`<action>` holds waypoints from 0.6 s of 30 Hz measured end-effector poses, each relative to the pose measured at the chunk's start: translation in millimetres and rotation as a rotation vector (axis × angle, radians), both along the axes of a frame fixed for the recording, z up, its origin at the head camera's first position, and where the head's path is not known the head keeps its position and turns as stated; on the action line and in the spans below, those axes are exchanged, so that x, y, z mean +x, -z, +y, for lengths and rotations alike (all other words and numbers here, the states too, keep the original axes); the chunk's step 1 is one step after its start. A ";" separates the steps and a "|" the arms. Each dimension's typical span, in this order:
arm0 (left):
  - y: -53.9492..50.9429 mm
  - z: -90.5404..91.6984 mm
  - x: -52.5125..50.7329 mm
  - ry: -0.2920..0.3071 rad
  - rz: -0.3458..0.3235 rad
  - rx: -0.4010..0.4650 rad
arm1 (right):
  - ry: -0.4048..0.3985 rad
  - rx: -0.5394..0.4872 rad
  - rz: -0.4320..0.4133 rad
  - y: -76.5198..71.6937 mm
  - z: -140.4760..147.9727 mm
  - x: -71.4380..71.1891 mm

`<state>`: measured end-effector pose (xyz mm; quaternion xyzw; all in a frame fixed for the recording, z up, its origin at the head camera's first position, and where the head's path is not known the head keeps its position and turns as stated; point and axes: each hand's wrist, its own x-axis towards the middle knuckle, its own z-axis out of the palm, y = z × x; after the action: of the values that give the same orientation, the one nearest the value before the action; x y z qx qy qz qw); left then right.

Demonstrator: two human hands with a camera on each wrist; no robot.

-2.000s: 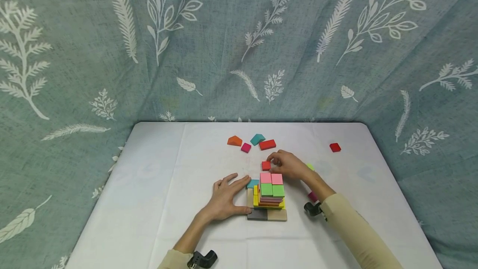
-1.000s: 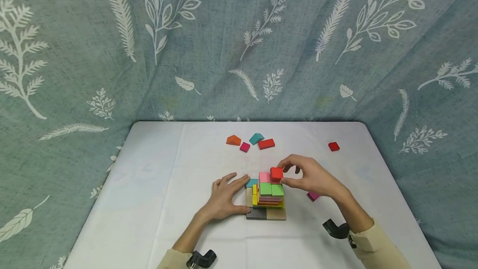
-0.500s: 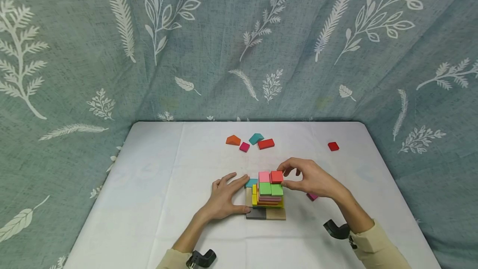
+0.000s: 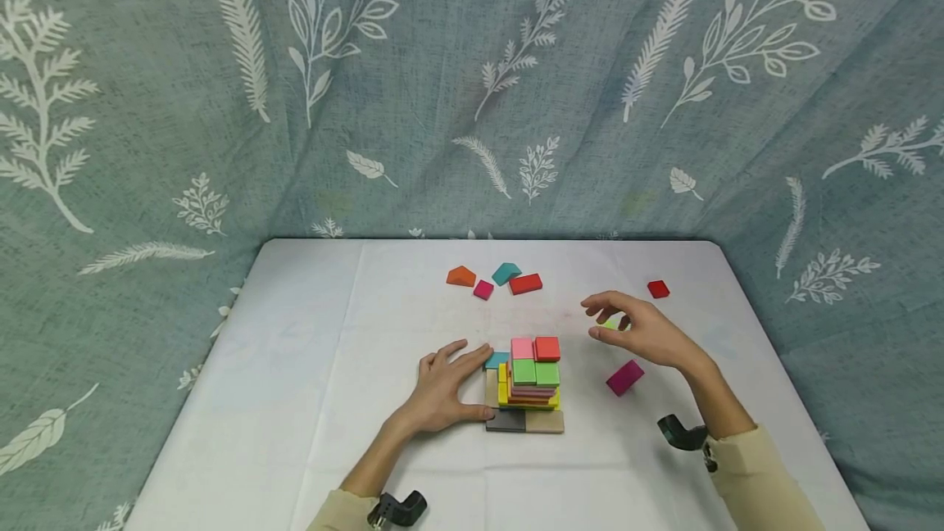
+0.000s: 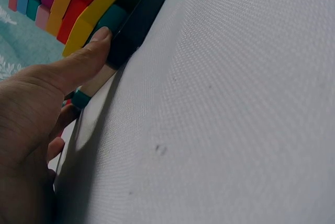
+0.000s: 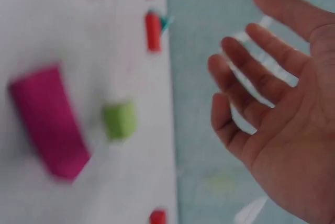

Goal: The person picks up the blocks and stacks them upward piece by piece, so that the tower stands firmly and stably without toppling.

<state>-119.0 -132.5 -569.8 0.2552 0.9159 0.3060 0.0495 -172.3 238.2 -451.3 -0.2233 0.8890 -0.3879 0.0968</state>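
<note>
A stepped tower of coloured blocks (image 4: 534, 374) stands mid-table on a base of dark and tan blocks (image 4: 544, 422). On its top sit a pink block (image 4: 521, 348) and, at the right, a red block (image 4: 546, 348). My left hand (image 4: 440, 392) rests spread at the tower's left; in the left wrist view its thumb (image 5: 94, 51) touches the dark base block (image 5: 133, 28). My right hand (image 4: 645, 330) hovers right of the tower with fingers apart and nothing held. Below it lie a magenta block (image 4: 625, 378) and a partly hidden lime green block (image 4: 610, 324).
Behind the tower lie an orange block (image 4: 461, 276), a small magenta block (image 4: 483, 290), a teal block (image 4: 506, 273) and a long red block (image 4: 526, 284). Another red block (image 4: 659, 289) lies at the far right. A patterned curtain (image 4: 472, 88) hangs behind the white table (image 4: 295, 351).
My right hand took the red block from behind the tower, set it on the top right, let go and moved away to the right. The left hand has stayed in place.
</note>
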 end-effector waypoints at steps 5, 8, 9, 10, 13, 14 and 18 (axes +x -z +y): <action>1.6 -0.5 -1.1 0.000 -0.002 -0.012 | 0.059 0.158 -0.061 29.9 21.2 -14.8; 2.2 -0.7 -1.1 0.000 -0.013 -0.013 | 0.082 0.243 -0.112 46.4 27.0 -20.2; 2.2 -0.6 -0.9 0.000 -0.017 -0.015 | 0.089 0.260 -0.126 51.2 28.4 -21.3; 2.0 -0.3 -0.7 -0.001 -0.021 -0.018 | 0.099 0.270 -0.136 55.7 29.5 -22.3; 1.2 0.2 -0.4 0.000 -0.020 -0.017 | 0.112 0.260 -0.135 64.6 32.7 -24.3; 0.9 0.3 -0.3 0.000 -0.018 -0.018 | 0.119 0.256 -0.130 67.0 33.5 -25.0; 0.8 0.3 -0.4 0.001 -0.004 -0.010 | 0.139 0.239 -0.100 73.5 34.3 -28.4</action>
<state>-119.4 -132.1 -570.5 0.2547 0.9172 0.3019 0.0525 -200.8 272.5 -524.8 -0.1282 0.9363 -0.2955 0.1398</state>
